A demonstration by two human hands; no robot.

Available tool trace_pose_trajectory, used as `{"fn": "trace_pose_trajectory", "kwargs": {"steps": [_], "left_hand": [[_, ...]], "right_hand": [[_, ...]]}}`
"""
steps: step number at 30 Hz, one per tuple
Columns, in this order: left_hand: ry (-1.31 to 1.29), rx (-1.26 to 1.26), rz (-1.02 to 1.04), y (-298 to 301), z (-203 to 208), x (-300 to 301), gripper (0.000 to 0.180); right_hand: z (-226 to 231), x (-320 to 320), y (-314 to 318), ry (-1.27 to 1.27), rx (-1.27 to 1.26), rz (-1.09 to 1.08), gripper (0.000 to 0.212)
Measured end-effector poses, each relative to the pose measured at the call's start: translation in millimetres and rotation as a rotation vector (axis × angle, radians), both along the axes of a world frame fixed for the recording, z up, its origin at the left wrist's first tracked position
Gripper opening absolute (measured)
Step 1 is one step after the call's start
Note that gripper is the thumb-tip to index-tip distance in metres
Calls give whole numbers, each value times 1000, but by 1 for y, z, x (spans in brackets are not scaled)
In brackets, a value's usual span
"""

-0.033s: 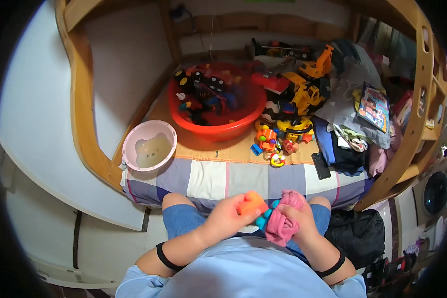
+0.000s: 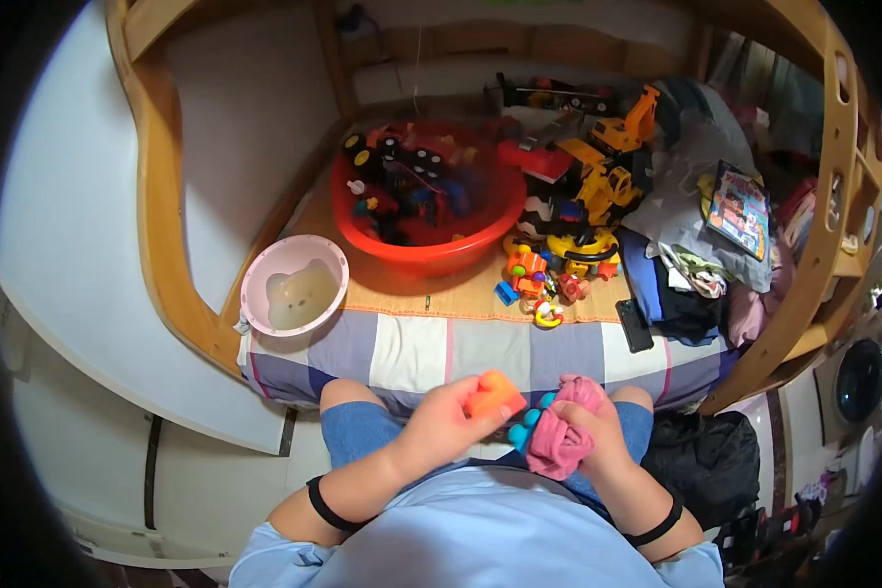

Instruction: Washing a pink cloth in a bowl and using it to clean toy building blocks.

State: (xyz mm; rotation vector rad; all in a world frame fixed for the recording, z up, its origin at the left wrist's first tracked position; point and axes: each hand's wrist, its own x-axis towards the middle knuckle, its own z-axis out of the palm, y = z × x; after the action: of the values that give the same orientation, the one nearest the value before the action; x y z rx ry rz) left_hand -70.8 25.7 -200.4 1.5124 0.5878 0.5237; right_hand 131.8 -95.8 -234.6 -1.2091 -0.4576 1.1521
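"What's on your feed, leftmost first?"

"The basin (image 2: pixel 259 270), with cloudy water. Next, my left hand (image 2: pixel 436 423), pinching the orange block (image 2: pixel 495 395) above my lap."

"And right of that?"

"A teal piece (image 2: pixel 531 417) against the pink cloth (image 2: pixel 559 447), bunched in my right hand (image 2: pixel 601 431)."

"Handling advice?"

"I'd pinch the block firmly but lightly, and gather the cloth tight so no loose fold snags."

Noted tub (image 2: pixel 429 257) on mat (image 2: pixel 387 294) in upper centre, toys (image 2: pixel 429 191) inside, basin (image 2: pixel 282 259) lower left of tub. Found toy vehicles (image 2: pixel 608 194) right of tub, then clothes pile (image 2: pixel 689 318) at right, book (image 2: pixel 739 214) atop it, phone (image 2: pixel 634 326) at its lower left. Logged toy block (image 2: pixel 494 395) in left hand (image 2: pixel 445 419), cloth (image 2: pixel 561 447) in right hand (image 2: pixel 602 431), lower centre.
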Motion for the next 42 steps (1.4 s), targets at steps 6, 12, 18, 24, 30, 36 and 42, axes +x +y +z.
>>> {"fn": "trace_pose_trajectory", "kwargs": {"steps": [6, 12, 18, 24, 30, 36, 42], "left_hand": [[479, 459, 172, 104, -78, -15, 36], [816, 501, 207, 192, -180, 11, 42], [776, 537, 436, 225, -217, 63, 49], [957, 552, 300, 222, -207, 70, 55], [910, 592, 326, 196, -169, 51, 91], [173, 376, -291, 63, -7, 30, 71], [157, 262, -303, -15, 35, 7, 66]], "right_hand": [[-7, 24, -1, 485, 14, -74, 47], [-19, 39, -12, 573, 45, -124, 41], [-4, 45, -23, 490, -4, -219, 48], [-1, 49, -28, 451, 138, -191, 55], [-12, 42, -12, 495, 192, -223, 54], [17, 24, 0, 385, 246, -134, 51], [42, -2, 4, 171, 314, -98, 57]]}}
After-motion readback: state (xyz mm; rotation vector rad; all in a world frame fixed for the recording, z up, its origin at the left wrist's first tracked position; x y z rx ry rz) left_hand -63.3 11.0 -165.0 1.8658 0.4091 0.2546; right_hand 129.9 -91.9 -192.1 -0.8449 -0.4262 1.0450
